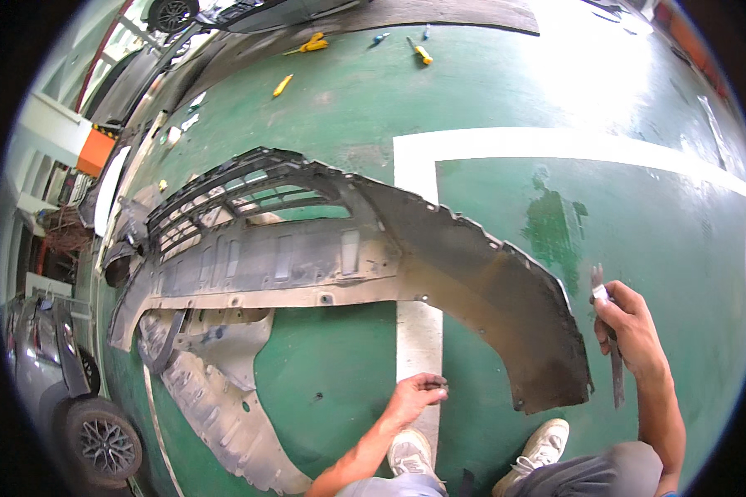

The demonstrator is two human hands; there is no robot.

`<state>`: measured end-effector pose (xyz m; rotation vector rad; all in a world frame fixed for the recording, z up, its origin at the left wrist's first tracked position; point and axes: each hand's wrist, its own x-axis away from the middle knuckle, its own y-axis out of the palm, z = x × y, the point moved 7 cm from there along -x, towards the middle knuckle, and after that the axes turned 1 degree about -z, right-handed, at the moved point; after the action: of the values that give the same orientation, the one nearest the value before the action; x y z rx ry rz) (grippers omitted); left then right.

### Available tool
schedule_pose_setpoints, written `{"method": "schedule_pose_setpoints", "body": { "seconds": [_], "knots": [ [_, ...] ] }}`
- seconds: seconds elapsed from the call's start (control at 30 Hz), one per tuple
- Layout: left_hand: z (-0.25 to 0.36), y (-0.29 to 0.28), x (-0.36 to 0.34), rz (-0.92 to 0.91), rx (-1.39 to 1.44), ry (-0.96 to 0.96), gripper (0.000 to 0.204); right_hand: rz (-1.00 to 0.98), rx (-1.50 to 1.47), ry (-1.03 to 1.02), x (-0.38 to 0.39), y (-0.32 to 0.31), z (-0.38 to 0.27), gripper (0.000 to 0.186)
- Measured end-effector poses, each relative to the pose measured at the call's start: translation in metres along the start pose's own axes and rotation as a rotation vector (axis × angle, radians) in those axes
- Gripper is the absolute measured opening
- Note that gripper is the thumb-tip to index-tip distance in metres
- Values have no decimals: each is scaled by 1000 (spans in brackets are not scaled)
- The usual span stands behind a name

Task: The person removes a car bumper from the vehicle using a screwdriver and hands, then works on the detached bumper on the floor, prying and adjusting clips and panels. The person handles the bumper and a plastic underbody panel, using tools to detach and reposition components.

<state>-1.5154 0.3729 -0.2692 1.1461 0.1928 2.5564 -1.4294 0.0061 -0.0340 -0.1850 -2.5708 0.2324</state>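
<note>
One bumper already off, mid-frame; right hand grips metal tool, left hand pinches small dark piece; remainder unclear.

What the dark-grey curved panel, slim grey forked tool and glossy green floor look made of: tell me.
The dark-grey curved panel looks like matt plastic under dust, apparently moulded as one thin, slatted piece. The slim grey forked tool in the right hand is probably dull metal, given its thin prongs. The glossy green floor seems coated, perhaps with epoxy, as it mirrors light.
</note>
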Motion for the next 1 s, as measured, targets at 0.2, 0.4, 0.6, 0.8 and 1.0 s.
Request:
{"method": "schedule_pose_setpoints", "body": {
  "seconds": [0.2, 0.4, 0.6, 0.8, 1.0],
  "knots": [
    [-19, 9, 2, -84, -65, -22, 37, -1, 44, -84, -6, 6, 1, 20],
    [-14, 11, 1, -106, -5, 46, 33, 23, 151, -112, -20, 11, -8, 19],
    [-5, -6, -9, -31, -2, 97, 33, 46, 233, -125, -35, 18, -22, 18],
    [30, -28, 29, 101, 27, 31, 35, -29, 347, -62, -40, 17, -32, 17],
    [75, -64, 162, 306, -356, 33, 41, 22, 708, -137, -12, -58, -18, 17]
  ]
}}
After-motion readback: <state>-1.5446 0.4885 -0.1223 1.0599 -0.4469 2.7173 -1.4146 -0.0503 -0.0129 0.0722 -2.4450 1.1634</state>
